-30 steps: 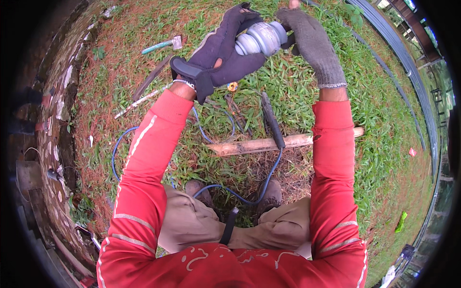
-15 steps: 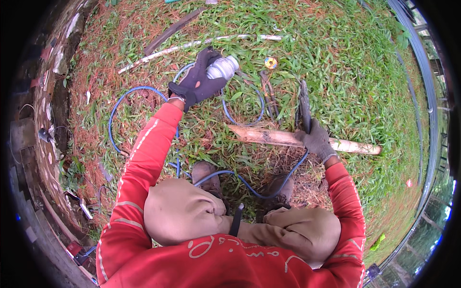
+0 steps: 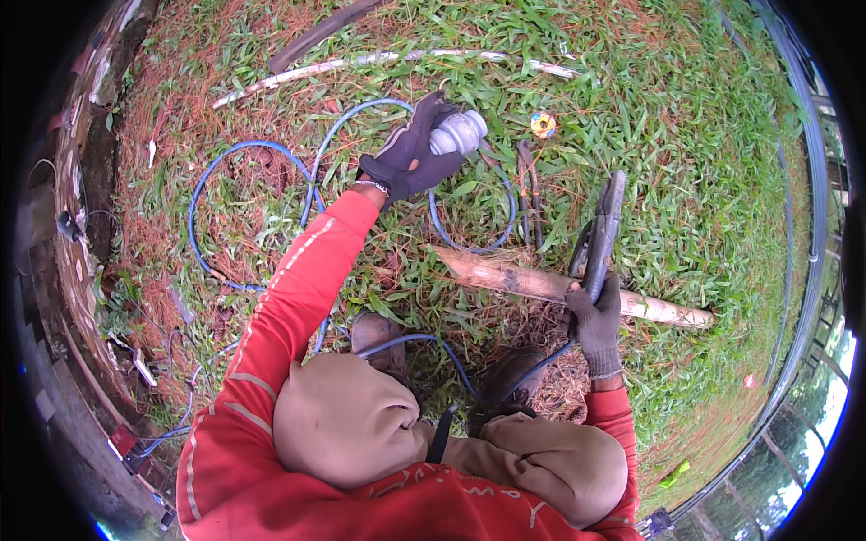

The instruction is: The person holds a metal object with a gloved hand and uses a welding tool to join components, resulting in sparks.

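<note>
One grey ribbed fitting is resting in the black-gloved left hand, which is curling around it near a loop of blue cable; the grey-gloved right hand is clenching a black electrode holder, which is crossing over a wooden pole.

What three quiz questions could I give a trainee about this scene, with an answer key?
1. Which hand holds the black tool?
2. True or false: the left hand holds the grey piece.
3. Choose one: the looped cable on the grass is (a) red, (b) blue, (c) yellow.

Key:
1. The right hand.
2. True.
3. b.
</note>
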Demonstrator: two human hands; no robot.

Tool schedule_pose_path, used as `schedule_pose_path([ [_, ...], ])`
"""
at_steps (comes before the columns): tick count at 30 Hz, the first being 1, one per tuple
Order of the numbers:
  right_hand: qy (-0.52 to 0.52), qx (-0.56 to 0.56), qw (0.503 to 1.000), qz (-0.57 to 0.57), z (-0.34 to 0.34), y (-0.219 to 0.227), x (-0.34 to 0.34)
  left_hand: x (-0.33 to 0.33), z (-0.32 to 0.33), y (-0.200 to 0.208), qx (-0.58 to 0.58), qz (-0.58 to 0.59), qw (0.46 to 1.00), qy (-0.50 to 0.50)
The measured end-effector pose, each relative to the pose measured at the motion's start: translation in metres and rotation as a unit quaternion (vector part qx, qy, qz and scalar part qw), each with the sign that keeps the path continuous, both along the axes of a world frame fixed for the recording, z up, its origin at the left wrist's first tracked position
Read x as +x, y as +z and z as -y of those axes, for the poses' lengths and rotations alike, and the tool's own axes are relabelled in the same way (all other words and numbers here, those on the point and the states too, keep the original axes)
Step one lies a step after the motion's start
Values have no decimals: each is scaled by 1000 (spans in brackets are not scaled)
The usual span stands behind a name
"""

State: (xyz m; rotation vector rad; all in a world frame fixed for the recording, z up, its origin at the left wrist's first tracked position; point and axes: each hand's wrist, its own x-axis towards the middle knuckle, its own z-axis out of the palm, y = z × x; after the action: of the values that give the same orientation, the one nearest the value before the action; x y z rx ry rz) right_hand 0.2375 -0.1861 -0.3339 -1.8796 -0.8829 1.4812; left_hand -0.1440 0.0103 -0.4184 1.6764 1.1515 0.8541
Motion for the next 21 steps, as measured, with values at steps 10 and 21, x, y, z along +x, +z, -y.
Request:
schedule_pose_path([
  [10,249,232,909,241,-27,-19,-32,2,1,-8,31,-33,999,11],
  [21,280,210,865,360,-14,-19,-42,6,5,3,-10,-33,999,4],
])
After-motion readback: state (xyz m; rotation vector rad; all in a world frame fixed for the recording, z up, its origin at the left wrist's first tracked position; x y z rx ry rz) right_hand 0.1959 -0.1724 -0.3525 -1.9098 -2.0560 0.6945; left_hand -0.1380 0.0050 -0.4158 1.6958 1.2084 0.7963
